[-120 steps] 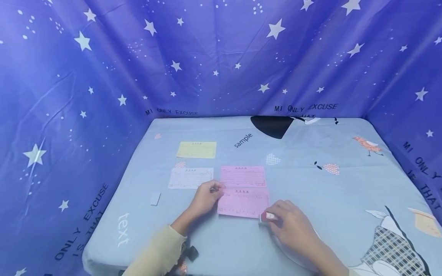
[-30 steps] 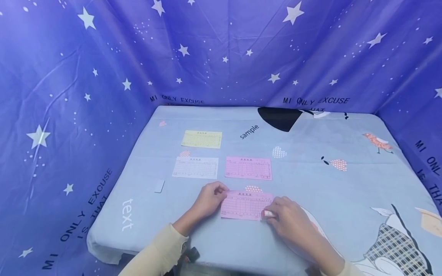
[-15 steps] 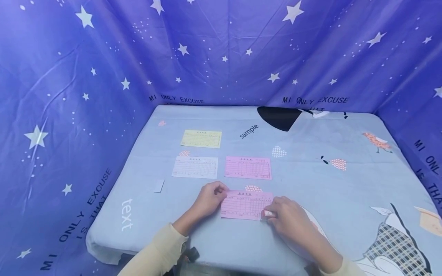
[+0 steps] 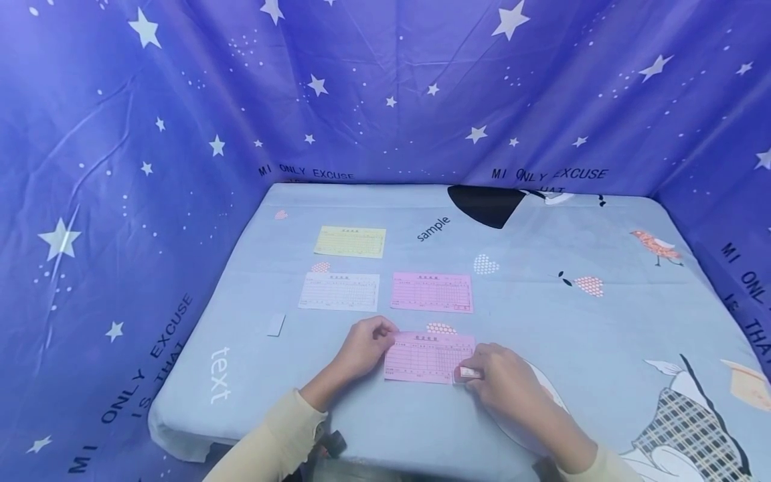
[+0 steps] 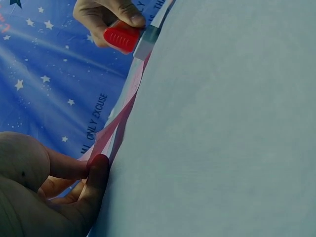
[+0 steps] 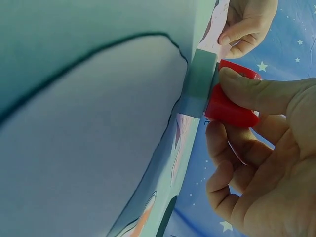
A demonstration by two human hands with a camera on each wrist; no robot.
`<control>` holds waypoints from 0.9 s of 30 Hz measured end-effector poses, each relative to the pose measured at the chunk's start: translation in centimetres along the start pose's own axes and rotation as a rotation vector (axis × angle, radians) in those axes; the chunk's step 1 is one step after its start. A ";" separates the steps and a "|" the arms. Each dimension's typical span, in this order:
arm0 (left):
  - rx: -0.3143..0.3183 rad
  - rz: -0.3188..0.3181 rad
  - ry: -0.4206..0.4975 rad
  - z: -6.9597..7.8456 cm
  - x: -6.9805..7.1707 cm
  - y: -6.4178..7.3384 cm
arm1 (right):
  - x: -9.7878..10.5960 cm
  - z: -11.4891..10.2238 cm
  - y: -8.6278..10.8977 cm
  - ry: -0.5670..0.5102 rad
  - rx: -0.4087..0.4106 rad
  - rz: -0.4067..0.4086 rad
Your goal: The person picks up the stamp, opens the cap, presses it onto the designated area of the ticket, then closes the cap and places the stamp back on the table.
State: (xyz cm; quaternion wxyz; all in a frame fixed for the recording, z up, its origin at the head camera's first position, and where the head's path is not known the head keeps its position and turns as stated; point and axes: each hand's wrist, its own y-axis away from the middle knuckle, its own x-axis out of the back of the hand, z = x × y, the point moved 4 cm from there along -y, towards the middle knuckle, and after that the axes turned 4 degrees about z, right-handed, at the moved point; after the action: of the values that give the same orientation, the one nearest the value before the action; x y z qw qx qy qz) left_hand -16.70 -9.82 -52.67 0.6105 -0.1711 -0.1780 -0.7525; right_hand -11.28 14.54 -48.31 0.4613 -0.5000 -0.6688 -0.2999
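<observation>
A pink form slip (image 4: 421, 358) lies on the bed-like surface nearest me. My left hand (image 4: 364, 345) pinches its left edge between thumb and finger; the left wrist view shows the slip's edge lifted there. My right hand (image 4: 506, 381) grips a red self-inking stamp (image 6: 232, 106) with a grey base, thumb on one side and fingers on the other. The stamp's base rests on the lower right corner of the slip, hiding that corner. Another pink slip (image 4: 432, 292), with a small red mark at its lower right, lies just beyond.
A white slip (image 4: 339, 291) and a yellow slip (image 4: 351, 242) lie farther left. A small white card-like piece (image 4: 276, 325) sits left of my left hand. The patterned blue cloth (image 4: 572, 335) covers the surface; a starry curtain (image 4: 385, 94) hangs around three sides.
Since four seconds ago, a gap has opened between the near pink slip and the far one, and the stamp has come onto the near slip's corner. The last second shows almost no hand movement.
</observation>
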 end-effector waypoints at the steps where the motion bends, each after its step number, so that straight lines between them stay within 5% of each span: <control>1: 0.003 -0.002 0.003 0.0 0.0 0.0 | 0.0 0.0 0.0 -0.001 0.002 -0.002; 27: 0.012 -0.003 -0.022 -0.1 0.0 0.0 | 0.1 -0.1 0.3 -0.012 0.014 0.043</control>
State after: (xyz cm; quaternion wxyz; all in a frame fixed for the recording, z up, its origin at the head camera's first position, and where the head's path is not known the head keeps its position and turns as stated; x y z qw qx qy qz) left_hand -16.71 -9.87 -52.80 0.6083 -0.1754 -0.1893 -0.7506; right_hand -10.97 14.59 -48.24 0.4669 -0.5127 -0.6628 -0.2824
